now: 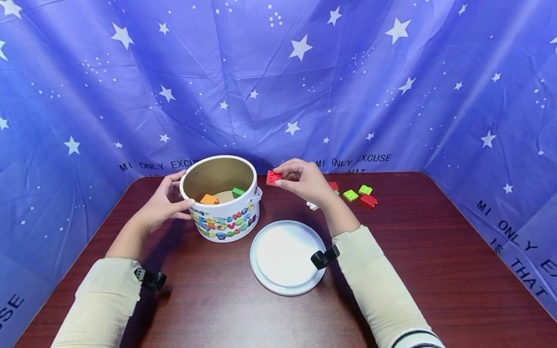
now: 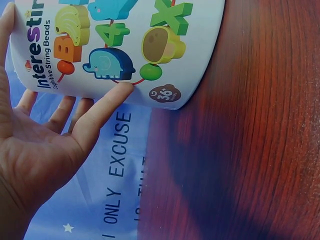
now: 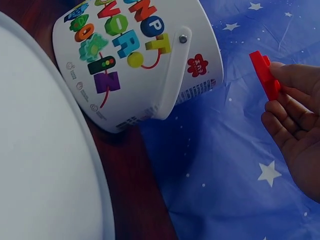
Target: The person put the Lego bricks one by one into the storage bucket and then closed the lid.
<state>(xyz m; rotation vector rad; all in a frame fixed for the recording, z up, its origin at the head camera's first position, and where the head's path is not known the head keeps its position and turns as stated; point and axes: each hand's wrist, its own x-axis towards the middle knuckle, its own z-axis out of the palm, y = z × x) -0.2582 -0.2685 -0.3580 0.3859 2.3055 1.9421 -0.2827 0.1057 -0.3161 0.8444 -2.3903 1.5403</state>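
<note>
Pinches a red brick [image 1: 272, 178] between the thumb and fingertips of the right hand [image 1: 302, 181], near the center of the head view, just right of a white bucket [image 1: 230, 233] and apart from it. Shows the same brick nearly edge-on at the right of the right wrist view, with the thumb at its studded side and fingertips at its lower end. Steadies the bucket with the left hand [image 1: 164, 202], left of center in the head view, with fingers spread apart against the outer wall and the thumb at the rim. Reaches one finger low on the printed side in the left wrist view, beside a blue elephant picture [image 2: 110, 65]. Has an orange block [image 1: 209, 199] and a green block [image 1: 237, 192] inside the bucket, with a white handle [image 3: 175, 80] down its side. Has a round white lid [image 1: 283, 261] flat on the red-brown table [image 1: 209, 299], at lower center, partly overlapped by a black wrist device [image 1: 324, 257]. Has two lime-green blocks [image 1: 350, 195], a darker red block [image 1: 368, 201] and a partly hidden white block [image 1: 312, 206] lying right of center. Works before a blue star-print backdrop [image 1: 261, 72] across the top of the frame.
</note>
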